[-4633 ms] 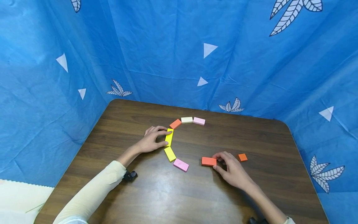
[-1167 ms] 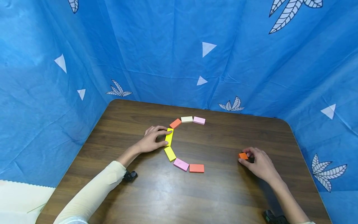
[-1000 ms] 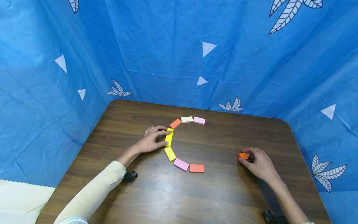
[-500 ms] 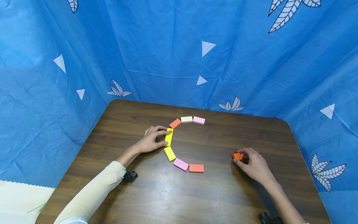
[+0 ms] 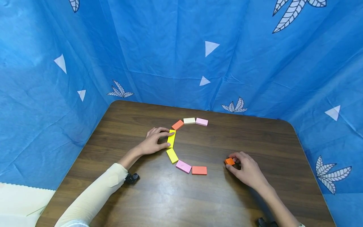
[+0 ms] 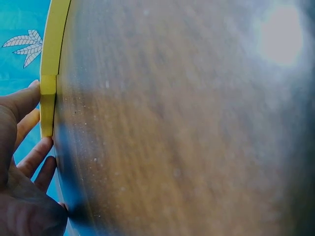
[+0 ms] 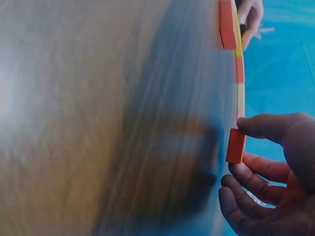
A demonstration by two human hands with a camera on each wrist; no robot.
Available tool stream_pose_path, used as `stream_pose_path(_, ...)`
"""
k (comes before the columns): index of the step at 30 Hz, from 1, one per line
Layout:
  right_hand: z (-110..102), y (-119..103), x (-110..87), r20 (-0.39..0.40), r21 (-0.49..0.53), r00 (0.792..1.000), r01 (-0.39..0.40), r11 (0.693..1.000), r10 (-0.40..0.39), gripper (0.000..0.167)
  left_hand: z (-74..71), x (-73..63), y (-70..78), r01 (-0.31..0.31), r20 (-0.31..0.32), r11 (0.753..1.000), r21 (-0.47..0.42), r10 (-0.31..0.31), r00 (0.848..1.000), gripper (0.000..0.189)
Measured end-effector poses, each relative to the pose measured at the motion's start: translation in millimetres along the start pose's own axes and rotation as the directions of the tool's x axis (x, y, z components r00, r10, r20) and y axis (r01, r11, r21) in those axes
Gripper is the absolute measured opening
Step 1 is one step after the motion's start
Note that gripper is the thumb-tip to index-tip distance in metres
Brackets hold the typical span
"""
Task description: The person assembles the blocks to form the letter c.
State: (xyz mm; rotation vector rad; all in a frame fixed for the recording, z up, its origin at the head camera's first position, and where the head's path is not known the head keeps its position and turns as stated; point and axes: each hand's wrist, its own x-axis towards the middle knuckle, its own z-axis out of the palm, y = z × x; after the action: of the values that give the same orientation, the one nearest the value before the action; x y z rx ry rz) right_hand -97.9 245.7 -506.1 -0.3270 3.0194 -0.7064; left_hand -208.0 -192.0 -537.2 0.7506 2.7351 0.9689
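Observation:
An open curve of flat coloured blocks lies on the wooden table. At its left side my left hand (image 5: 153,143) holds a yellow block (image 5: 171,139) between thumb and fingers, its fingertips overlapping the top face. The left wrist view shows that thumb near one end of the yellow block (image 6: 47,105) and a finger at the other. My right hand (image 5: 247,170) pinches a small orange block (image 5: 229,161) by opposite sides, right of the curve's near end. In the right wrist view the orange block (image 7: 236,146) sits between thumb and fingertip.
Above the held yellow block come an orange-red block (image 5: 177,125), a cream block (image 5: 189,121) and a pale pink block (image 5: 202,122). Below it follow another yellow block (image 5: 172,156), a pink block (image 5: 183,166) and a red block (image 5: 199,170). A blue curtain (image 5: 175,56) surrounds the table (image 5: 170,201).
The right hand set the red block beside the pink one, let go, then took the orange block and carried it leftward. The left hand stayed at the yellow block.

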Motion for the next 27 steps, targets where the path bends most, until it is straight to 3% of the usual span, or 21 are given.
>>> stream_pose_path(6, 6, -14, -1.0, -0.012, -0.052, 0.999, 0.046, 0.998, -0.046, 0.037, -1.8, -1.0, 1.5, -0.009, -0.007, 1.0, -0.002, 0.009, 1.0, 0.053)
stream_pose_path(27, 21, -41, -1.1, 0.039, -0.031, 0.993, 0.111, 0.993, -0.11, 0.039, -0.8, -0.2, 0.3, 0.0, -0.003, 1.0, 0.0, 0.0, 1.0, 0.054)
